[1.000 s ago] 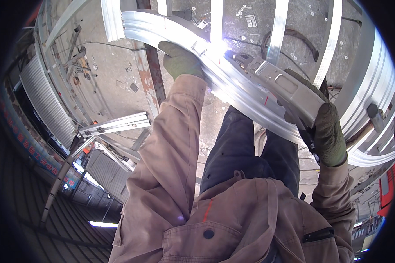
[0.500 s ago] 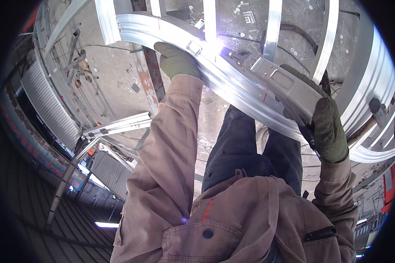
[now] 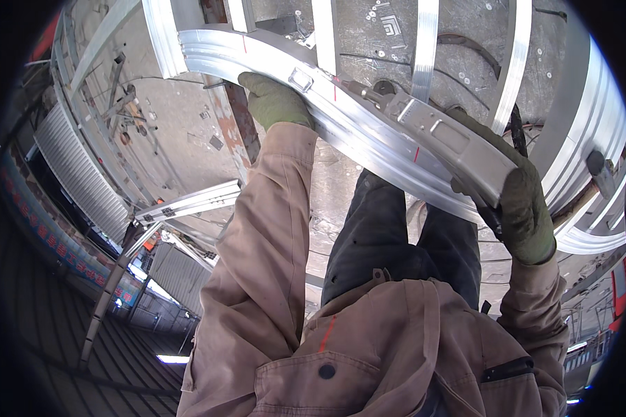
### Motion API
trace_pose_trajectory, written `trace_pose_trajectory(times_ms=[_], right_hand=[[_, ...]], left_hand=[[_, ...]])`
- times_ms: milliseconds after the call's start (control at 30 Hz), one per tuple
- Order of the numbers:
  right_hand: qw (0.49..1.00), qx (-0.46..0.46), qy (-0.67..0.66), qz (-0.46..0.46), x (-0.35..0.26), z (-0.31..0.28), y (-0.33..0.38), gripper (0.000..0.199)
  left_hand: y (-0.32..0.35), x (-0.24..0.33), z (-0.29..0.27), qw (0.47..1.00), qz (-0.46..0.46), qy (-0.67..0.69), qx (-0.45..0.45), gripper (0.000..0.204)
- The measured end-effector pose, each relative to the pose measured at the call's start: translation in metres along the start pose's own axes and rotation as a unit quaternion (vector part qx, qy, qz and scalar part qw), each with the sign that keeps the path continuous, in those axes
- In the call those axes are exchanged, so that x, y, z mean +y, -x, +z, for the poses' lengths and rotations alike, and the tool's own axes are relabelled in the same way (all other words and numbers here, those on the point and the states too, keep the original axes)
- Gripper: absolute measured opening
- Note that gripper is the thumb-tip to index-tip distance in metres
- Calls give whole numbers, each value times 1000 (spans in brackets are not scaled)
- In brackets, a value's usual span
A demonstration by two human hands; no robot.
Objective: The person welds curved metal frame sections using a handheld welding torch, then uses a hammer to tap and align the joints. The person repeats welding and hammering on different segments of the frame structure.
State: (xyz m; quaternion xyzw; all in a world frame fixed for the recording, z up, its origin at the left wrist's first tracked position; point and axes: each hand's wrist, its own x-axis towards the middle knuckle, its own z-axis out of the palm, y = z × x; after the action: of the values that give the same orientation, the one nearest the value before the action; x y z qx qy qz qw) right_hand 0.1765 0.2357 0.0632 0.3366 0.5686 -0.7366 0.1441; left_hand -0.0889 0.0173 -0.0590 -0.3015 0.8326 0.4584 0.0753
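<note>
Grey concrete floor (image 3: 181, 125), littered with scraps, spreads beneath the work in the head view, and a curved silvery rail (image 3: 363, 128) sweeps above it, in front of the person's legs. Straight metal bars (image 3: 325, 35) stand along the rail's far side, and a rusty beam (image 3: 233, 125) passes under its left part, probably propping it up. What looks like a hammer (image 3: 596, 167) sits well to the right of the rail. From where I stand, the left hand (image 3: 278, 103), in a green glove, presses against the rail's near edge, I'd say to steady it; its fingers are hidden, so I can't tell how far they close. The right hand (image 3: 525, 212), also gloved, is wrapped around the rear of a pale grey tool (image 3: 459, 142), slanted over the rail's right half, seemingly so its slim nozzle (image 3: 362, 92) sits just beside a red mark (image 3: 335, 88) on the rail; I can't make out contact.
</note>
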Motion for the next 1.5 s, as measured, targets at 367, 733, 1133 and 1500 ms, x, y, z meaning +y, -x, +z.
trace_pose_trajectory(times_ms=[367, 733, 1133, 1500], right_hand=[[992, 71, 66, 81, 60, -29, 28, 101], [994, 54, 37, 84, 47, -24, 15, 119], [956, 257, -130, 58, 6, 9, 66, 144], [883, 384, -198, -181, 6, 55, 62, 90]], left_hand=[[-15, -8, -9, 998, -43, 25, -48, 80], [-19, -16, -2, 997, -36, 62, -17, 95], [-3, 9, -7, 999, -48, -17, -8, 82], [-34, -13, -39, 987, 3, -43, -153, 93]])
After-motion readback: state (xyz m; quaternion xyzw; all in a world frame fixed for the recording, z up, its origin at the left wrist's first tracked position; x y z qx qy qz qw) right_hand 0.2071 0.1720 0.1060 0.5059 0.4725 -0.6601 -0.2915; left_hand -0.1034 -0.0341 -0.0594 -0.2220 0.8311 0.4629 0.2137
